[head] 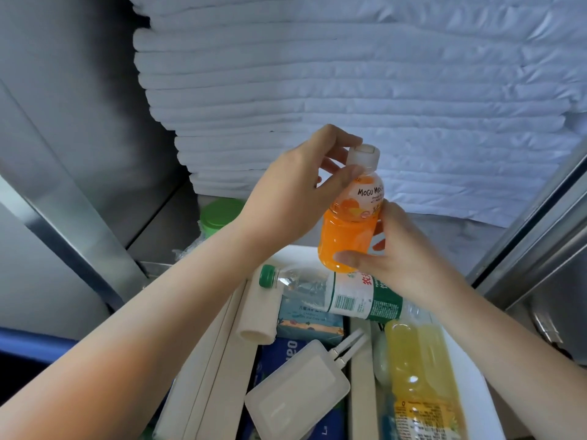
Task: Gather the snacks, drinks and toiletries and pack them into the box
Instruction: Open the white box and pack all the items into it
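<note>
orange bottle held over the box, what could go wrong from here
1. The left hand pinches the orange bottle at its cap; if that cap twists loose, the drink could leak over the packed items.
2. The box looks crowded: a water bottle lies across it just beneath, so the orange bottle may end up perched on top and roll.

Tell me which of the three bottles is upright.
The orange bottle, held by the left hand and right hand above the box; the water bottle and yellow bottle lie on their sides inside it.
</note>
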